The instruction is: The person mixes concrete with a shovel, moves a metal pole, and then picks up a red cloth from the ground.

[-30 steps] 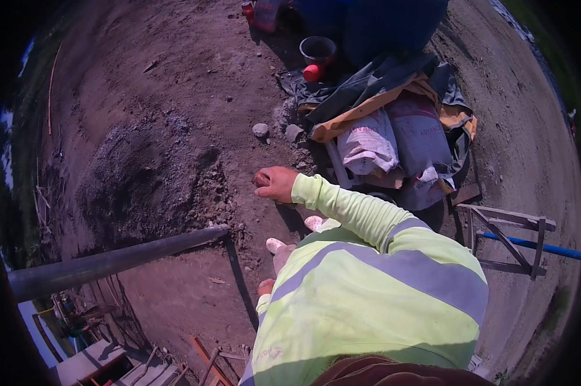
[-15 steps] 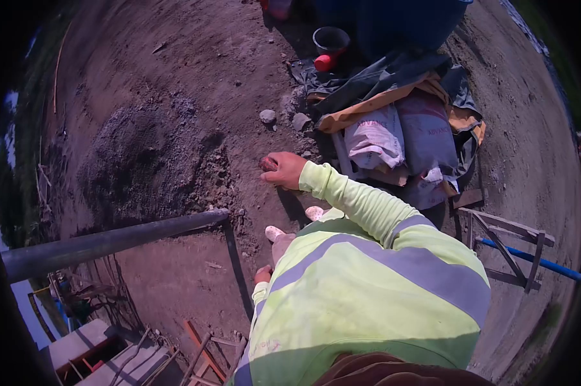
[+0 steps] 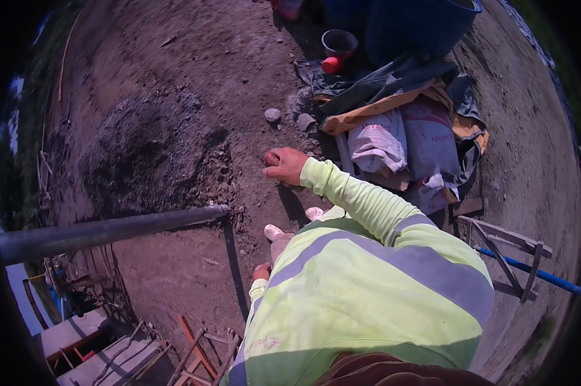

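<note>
Head view: bare, sunlit dirt ground fills the scene, with a darker gravel mound to the left and a grey steel pipe crossing below it. At the top stand a blue barrel, a small dark bucket and a red cup. Cement sacks lie half under a tarpaulin, and a wooden frame sits to the right.

The person bends low in a yellow-green reflective shirt. The right hand reaches out over the ground between the mound and the sacks, its fingers curled tightly round a reddish lump, perhaps a piece of brick. The lump is low, at or just above the soil; I cannot tell whether it touches. The left hand rests by the knee, mostly hidden, so I cannot tell how its fingers stand.

The step in hand looks like handling the lump at ground level. Carrying it off would call for a firm closed grip and a lift clear of the two loose stones nearby.
</note>
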